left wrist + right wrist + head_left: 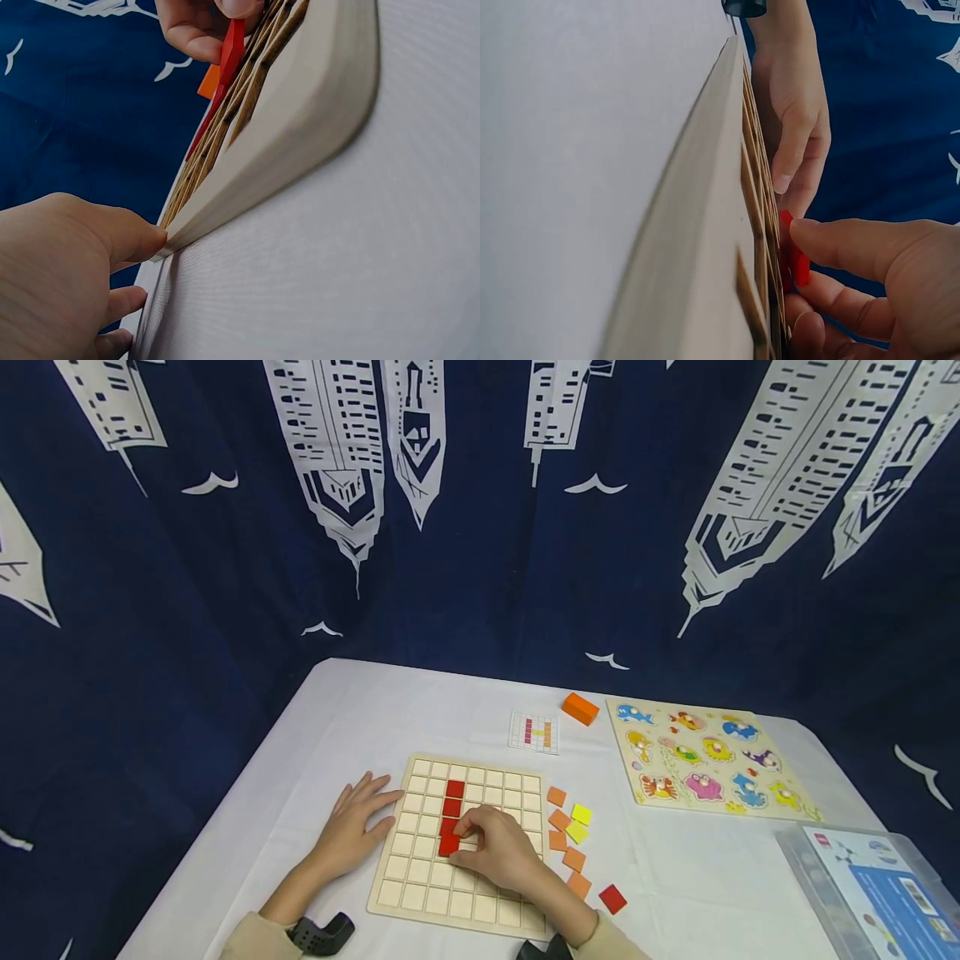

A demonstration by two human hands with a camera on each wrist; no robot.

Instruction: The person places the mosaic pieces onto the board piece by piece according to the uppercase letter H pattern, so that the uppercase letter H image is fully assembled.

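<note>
A wooden grid board (438, 900) lies on the white table, with red square tiles (452, 807) in one column. My right hand (497, 850) is over the board and pinches the lowest red tile (448, 846) between thumb and fingers; in the right wrist view this red tile (801, 268) stands tilted at the grid. My left hand (351, 827) rests beside the board's left edge with fingers spread. In the left wrist view, a finger of the left hand (60, 262) touches the board's edge.
Right of the board lie several orange tiles (573, 859), two yellow tiles (581, 814) and a loose red tile (612, 899). Behind it are a pattern card (534, 732) and an orange block (581, 708). A sea-animal puzzle (705, 760) and a plastic case (870, 885) sit farther right.
</note>
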